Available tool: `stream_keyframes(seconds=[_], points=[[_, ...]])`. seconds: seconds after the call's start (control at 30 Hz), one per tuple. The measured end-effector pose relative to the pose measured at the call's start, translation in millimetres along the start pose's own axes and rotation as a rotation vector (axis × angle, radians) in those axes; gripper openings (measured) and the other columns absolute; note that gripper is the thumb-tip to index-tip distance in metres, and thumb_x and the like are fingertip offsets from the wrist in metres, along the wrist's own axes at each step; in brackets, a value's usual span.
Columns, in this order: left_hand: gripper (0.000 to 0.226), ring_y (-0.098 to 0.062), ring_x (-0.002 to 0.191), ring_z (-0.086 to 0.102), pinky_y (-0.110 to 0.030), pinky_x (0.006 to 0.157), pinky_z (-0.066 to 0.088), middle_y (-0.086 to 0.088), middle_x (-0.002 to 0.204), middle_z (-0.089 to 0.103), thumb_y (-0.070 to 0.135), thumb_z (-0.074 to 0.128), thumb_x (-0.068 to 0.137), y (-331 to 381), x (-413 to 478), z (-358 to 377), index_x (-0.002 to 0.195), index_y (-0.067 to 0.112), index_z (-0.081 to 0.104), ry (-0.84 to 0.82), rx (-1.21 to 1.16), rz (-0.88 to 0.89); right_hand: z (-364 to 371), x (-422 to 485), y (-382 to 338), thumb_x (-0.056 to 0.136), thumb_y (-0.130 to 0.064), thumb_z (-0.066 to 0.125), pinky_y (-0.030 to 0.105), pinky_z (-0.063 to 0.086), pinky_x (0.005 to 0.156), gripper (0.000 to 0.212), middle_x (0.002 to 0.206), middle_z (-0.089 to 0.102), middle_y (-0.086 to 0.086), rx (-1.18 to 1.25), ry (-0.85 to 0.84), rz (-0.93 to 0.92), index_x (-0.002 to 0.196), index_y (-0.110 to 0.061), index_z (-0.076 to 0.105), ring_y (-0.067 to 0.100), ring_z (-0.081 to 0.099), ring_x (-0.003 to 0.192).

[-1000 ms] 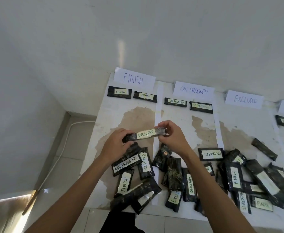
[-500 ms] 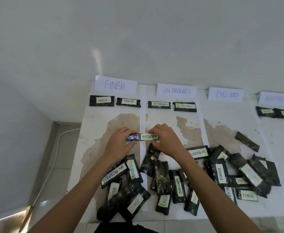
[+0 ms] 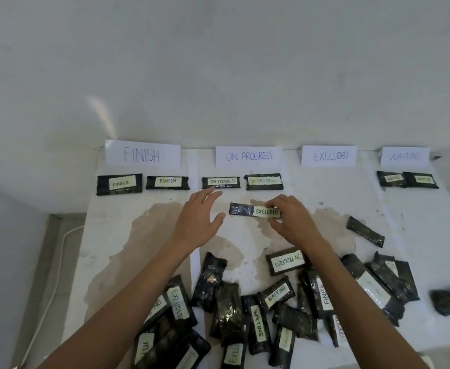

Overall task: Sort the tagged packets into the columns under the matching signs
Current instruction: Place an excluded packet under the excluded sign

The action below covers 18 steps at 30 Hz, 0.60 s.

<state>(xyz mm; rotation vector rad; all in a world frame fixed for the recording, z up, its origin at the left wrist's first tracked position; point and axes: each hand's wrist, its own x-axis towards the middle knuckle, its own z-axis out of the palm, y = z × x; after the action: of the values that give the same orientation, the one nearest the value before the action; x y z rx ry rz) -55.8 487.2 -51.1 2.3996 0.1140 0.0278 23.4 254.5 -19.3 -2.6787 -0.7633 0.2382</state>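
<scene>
My right hand (image 3: 291,219) pinches the right end of a black packet tagged EXCLUDED (image 3: 254,210), held over the ON PROGRESS column. Just left of it my left hand (image 3: 198,221) hovers with fingers spread, holding nothing. Four paper signs stand at the table's far edge: FINISH (image 3: 142,155), ON PROGRESS (image 3: 248,156), EXCLUDED (image 3: 330,156) and WAITING (image 3: 404,156). Two packets lie under FINISH (image 3: 119,184), two under ON PROGRESS (image 3: 220,182) and two under WAITING (image 3: 407,179). No packet lies under the EXCLUDED sign.
A heap of several unsorted tagged packets (image 3: 256,310) covers the near part of the white stained table (image 3: 322,193). A lone packet (image 3: 365,231) lies right of my right hand. The table stands against a white wall; its left edge drops to a tiled floor.
My left hand has let go of the EXCLUDED packet and opened. My right hand carries the packet to the right and farther up the table. The view has shifted right.
</scene>
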Motion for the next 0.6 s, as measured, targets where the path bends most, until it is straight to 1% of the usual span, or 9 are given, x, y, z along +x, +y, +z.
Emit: stream_keyframes(seconds=[0.17,0.27,0.4,0.53,0.6], points=[[0.051,-0.022,0.136,0.030,-0.040,0.111,0.030,-0.004,0.147,0.037,0.022,0.055,0.089,27,33,31,0.138,0.017,0.042,-0.035,0.044,0.056,-21,5,52,0.080,-0.010,0.069,0.038,0.046,0.080,0.029,0.104,0.063,0.004,-0.012,0.013,0.089,0.108,-0.012,0.064,0.026,0.053,0.093],[0.052,-0.027,0.138,0.029,-0.042,0.113,0.028,-0.007,0.148,0.036,0.019,0.055,0.088,38,53,53,0.138,0.015,0.043,-0.040,0.099,0.066,-30,14,86,0.081,-0.010,0.069,0.040,0.046,0.078,0.028,0.105,0.063,0.005,-0.030,0.022,0.127,0.109,-0.012,0.064,0.027,0.054,0.093],[0.053,-0.030,0.138,0.029,-0.042,0.111,0.030,-0.009,0.149,0.035,0.016,0.054,0.087,52,75,87,0.138,0.014,0.043,-0.070,0.195,0.065,-33,29,134,0.078,-0.009,0.070,0.040,0.045,0.076,0.029,0.104,0.064,0.007,-0.043,0.039,0.140,0.107,-0.010,0.065,0.031,0.055,0.092],[0.053,-0.034,0.138,0.030,-0.047,0.109,0.034,-0.013,0.148,0.036,0.014,0.053,0.083,71,87,130,0.136,0.012,0.046,-0.070,0.236,0.037,-30,48,178,0.079,-0.008,0.068,0.041,0.045,0.075,0.030,0.105,0.064,0.008,-0.064,-0.004,0.119,0.108,-0.010,0.064,0.033,0.055,0.091],[0.054,-0.034,0.140,0.027,-0.048,0.110,0.032,-0.013,0.149,0.034,0.015,0.052,0.083,80,94,154,0.136,0.012,0.046,-0.066,0.245,0.019,-26,60,201,0.079,-0.009,0.067,0.040,0.043,0.074,0.030,0.106,0.063,0.008,-0.083,-0.018,0.096,0.109,-0.011,0.064,0.033,0.055,0.092]])
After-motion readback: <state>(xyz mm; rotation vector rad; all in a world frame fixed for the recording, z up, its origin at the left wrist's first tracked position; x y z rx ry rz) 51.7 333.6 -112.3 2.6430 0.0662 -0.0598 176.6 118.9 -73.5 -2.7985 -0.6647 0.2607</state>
